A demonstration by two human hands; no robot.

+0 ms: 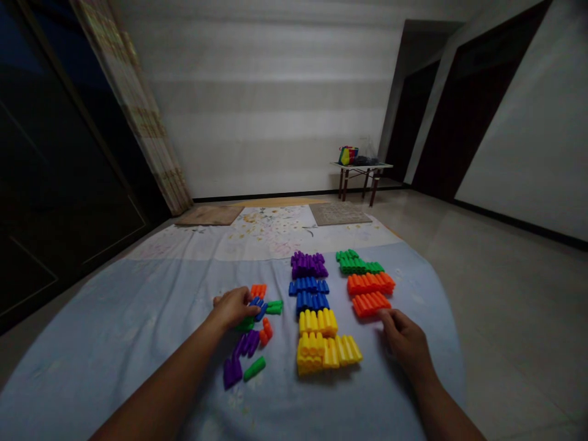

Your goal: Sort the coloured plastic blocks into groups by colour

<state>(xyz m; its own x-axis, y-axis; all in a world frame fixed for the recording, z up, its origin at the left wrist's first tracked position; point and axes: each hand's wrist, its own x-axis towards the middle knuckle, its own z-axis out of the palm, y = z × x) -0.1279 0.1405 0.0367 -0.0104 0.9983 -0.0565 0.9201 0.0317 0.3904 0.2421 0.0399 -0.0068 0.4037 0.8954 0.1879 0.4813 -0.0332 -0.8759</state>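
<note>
My left hand (232, 307) pinches a few blue bullet-shaped plastic blocks (260, 309) over a loose mixed group on the left. Around it lie orange blocks (258, 290), joined green blocks (274, 307), purple blocks (247, 343) and a single green block (255, 368). At the right, my right hand (407, 340) is closed, its fingertips against the near corner of the lower orange row (370, 304). Another orange row (370, 283) and green rows (353, 263) lie beyond it. Between the hands, purple rows (309, 264), blue rows (312, 301) and yellow rows (318, 322) form a column.
A light blue cloth (151, 318) covers the table, with a flowered white cloth (275, 233) at its far end. Two mats, a brown one (209, 215) and a grey one (340, 214), lie there. A small table (383, 165) with bags stands by the back wall.
</note>
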